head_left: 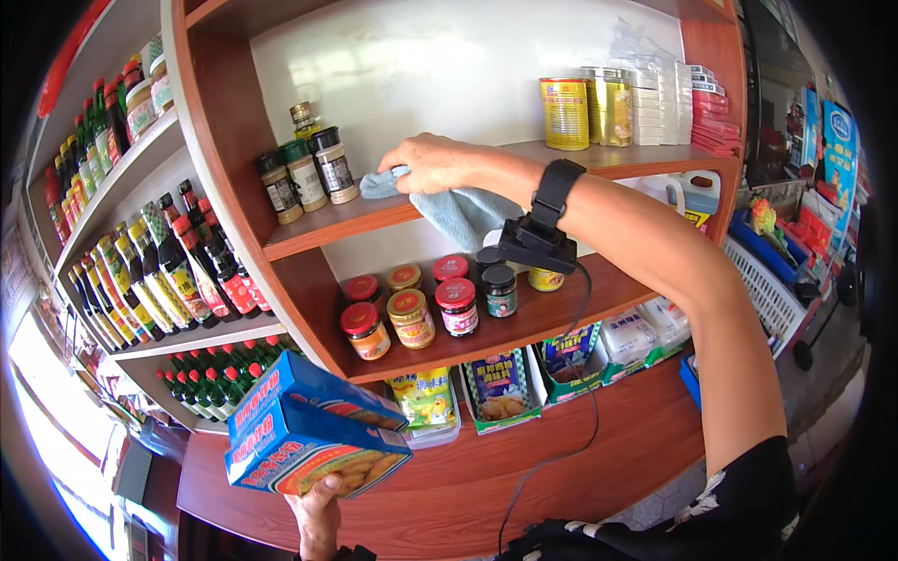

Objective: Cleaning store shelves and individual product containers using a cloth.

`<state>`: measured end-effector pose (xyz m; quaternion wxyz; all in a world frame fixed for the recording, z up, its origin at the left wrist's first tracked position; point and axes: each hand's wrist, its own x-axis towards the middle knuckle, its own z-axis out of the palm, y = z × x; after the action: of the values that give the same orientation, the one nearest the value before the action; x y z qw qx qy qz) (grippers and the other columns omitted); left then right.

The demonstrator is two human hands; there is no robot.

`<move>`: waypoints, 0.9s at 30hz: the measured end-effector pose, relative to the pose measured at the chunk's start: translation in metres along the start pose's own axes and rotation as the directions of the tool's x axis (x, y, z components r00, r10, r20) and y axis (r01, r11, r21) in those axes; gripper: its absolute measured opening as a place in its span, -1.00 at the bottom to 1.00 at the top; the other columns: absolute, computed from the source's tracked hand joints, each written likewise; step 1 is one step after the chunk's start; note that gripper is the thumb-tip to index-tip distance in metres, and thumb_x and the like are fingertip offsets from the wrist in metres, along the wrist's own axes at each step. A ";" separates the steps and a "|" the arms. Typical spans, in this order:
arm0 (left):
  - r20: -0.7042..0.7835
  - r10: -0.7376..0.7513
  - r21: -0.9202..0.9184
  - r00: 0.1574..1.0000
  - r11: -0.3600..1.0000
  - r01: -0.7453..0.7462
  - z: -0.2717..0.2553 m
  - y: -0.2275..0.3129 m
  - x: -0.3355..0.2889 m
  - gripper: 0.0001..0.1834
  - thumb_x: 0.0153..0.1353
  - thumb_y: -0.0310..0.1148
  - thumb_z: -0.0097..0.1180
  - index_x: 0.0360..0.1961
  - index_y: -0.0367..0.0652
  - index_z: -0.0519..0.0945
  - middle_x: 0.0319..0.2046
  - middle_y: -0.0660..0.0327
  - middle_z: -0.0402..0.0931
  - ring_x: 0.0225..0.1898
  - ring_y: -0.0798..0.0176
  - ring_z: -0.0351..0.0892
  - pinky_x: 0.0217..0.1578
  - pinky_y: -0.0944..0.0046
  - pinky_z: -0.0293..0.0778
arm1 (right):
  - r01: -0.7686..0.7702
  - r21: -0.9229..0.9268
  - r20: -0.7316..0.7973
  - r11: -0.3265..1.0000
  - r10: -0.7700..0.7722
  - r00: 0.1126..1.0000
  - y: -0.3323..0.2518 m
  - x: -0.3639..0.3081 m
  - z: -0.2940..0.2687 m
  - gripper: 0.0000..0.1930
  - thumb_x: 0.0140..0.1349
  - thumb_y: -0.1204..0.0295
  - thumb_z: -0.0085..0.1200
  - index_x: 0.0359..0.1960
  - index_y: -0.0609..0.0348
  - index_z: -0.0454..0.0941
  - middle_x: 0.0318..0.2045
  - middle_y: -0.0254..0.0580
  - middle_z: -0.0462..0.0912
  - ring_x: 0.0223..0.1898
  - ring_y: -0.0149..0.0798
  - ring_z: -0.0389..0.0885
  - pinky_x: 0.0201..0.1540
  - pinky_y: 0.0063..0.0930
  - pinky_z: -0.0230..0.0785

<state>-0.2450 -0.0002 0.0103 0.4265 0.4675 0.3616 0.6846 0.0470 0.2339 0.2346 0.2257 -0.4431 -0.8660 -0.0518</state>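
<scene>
My right hand (pixel 433 165) grips a light blue cloth (pixel 463 213) on the upper wooden shelf, and part of the cloth droops over the shelf's front edge. Just left of it stand several spice shakers (pixel 334 166) with black and green lids. At the lower left, my left hand (pixel 318 516) holds two blue boxes (pixel 318 439) with food pictures, one behind the other, in front of the shelving. Its thumb presses on the nearer box; the other fingers are hidden behind it. A black strap with a small device (pixel 538 245) sits on my right wrist.
Jars with red and dark lids (pixel 412 319) stand on the shelf below. Yellow tins (pixel 565 114) and stacked white packs (pixel 655 98) are at the upper right. Packets in open boxes (pixel 505 388) line the bottom counter (pixel 524 477). Sauce bottles (pixel 173 271) fill the left shelves. A black cable (pixel 591 411) hangs down.
</scene>
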 end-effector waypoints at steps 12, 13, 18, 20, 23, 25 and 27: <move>0.152 0.276 0.053 0.949 0.957 -0.286 0.096 0.076 0.110 -0.34 -0.07 -0.20 0.35 0.03 -0.25 0.37 -0.19 0.14 0.48 -0.15 0.22 0.52 -0.04 0.20 0.42 | -0.033 0.040 -0.131 0.999 0.038 0.991 0.072 -0.087 -0.043 -0.60 -0.02 0.41 -0.01 -0.07 0.01 0.60 -0.15 0.07 0.62 -0.11 0.04 0.58 0.01 -0.27 0.39; 0.194 0.311 0.055 0.930 0.943 -0.327 0.118 0.074 0.135 -0.36 -0.03 -0.22 0.32 0.04 -0.25 0.37 -0.16 0.13 0.48 -0.13 0.22 0.52 -0.02 0.20 0.42 | -0.184 -0.011 -0.154 0.983 0.180 0.971 0.085 -0.095 -0.043 -0.61 -0.01 0.41 -0.02 -0.07 0.01 0.61 -0.16 0.08 0.63 -0.11 0.05 0.59 0.02 -0.26 0.39; 0.458 0.317 -0.035 0.831 0.940 -0.339 0.204 0.108 0.197 -0.43 0.06 -0.29 0.27 0.06 -0.31 0.39 -0.03 0.09 0.49 -0.06 0.24 0.53 0.02 0.25 0.42 | -0.199 0.008 -0.215 0.980 0.196 0.957 0.104 -0.105 -0.043 -0.65 0.04 0.44 -0.01 -0.09 0.06 0.60 -0.19 0.06 0.62 -0.14 -0.02 0.58 -0.03 -0.26 0.39; 0.511 0.316 -0.054 0.799 0.940 -0.337 0.228 0.106 0.225 -0.45 0.07 -0.28 0.28 0.04 -0.32 0.41 -0.05 0.12 0.51 -0.06 0.24 0.53 0.03 0.25 0.42 | -0.164 -0.040 -0.285 0.986 0.146 0.947 0.106 -0.103 -0.040 -0.67 0.05 0.41 0.00 -0.11 0.02 0.61 -0.25 0.07 0.63 -0.19 0.04 0.58 -0.05 -0.22 0.39; 0.596 0.193 -0.102 0.779 0.981 -0.165 0.251 0.094 0.266 -0.46 0.07 -0.28 0.30 0.04 -0.28 0.42 -0.04 0.13 0.51 -0.04 0.24 0.53 0.04 0.24 0.44 | -0.163 0.006 -0.284 0.987 0.158 0.946 0.106 -0.100 -0.035 -0.68 0.04 0.40 0.00 -0.13 0.01 0.62 -0.23 0.06 0.62 -0.18 0.06 0.56 -0.06 -0.19 0.39; 0.619 0.135 -0.065 0.774 0.991 -0.121 0.264 0.083 0.281 -0.46 0.07 -0.28 0.31 0.04 -0.25 0.42 -0.02 0.14 0.51 -0.03 0.23 0.53 0.04 0.23 0.45 | -0.158 0.024 -0.297 0.987 0.157 0.942 0.107 -0.103 -0.034 -0.68 0.04 0.40 0.00 -0.13 0.01 0.62 -0.23 0.07 0.62 -0.18 0.05 0.56 -0.06 -0.19 0.39; 0.653 0.036 0.005 0.756 0.999 -0.052 0.274 0.076 0.291 -0.47 0.08 -0.27 0.32 0.05 -0.16 0.41 0.00 0.16 0.49 0.00 0.22 0.52 0.03 0.21 0.48 | -0.158 0.039 -0.310 0.987 0.162 0.937 0.106 -0.108 -0.035 -0.68 0.04 0.40 0.00 -0.13 0.00 0.62 -0.23 0.07 0.62 -0.17 0.04 0.56 -0.06 -0.19 0.39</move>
<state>-0.0618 0.2660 0.2569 0.5042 0.6899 0.1870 0.4847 0.1976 0.2077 0.2069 0.3662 -0.4966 -0.7810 -0.0968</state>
